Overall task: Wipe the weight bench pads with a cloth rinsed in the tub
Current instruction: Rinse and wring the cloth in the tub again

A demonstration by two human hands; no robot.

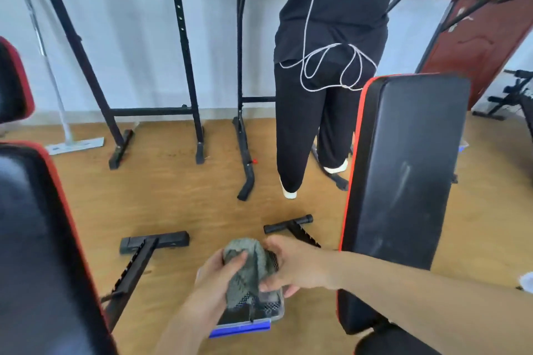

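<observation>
While both hands bunch it up, the cloth (pixel 250 265) sits just above the tub (pixel 253 317) on the floor. The left hand (pixel 219 277) and right hand (pixel 291 265) have their fingers (pixel 240 259) curled tight around it. It looks soft, floppy and light, and probably wet, so it may drip. Grab a thick fold. The pad (pixel 403 170) stands right of the tub.

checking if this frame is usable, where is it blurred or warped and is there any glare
Head view: left bench pad at the frame edge is smeared and soft; both hands, left and right, and the cloth are slightly blurred; rack posts bow from wide-angle distortion; right pad carries a pale sheen; lighting is even, shadows faint.
</observation>
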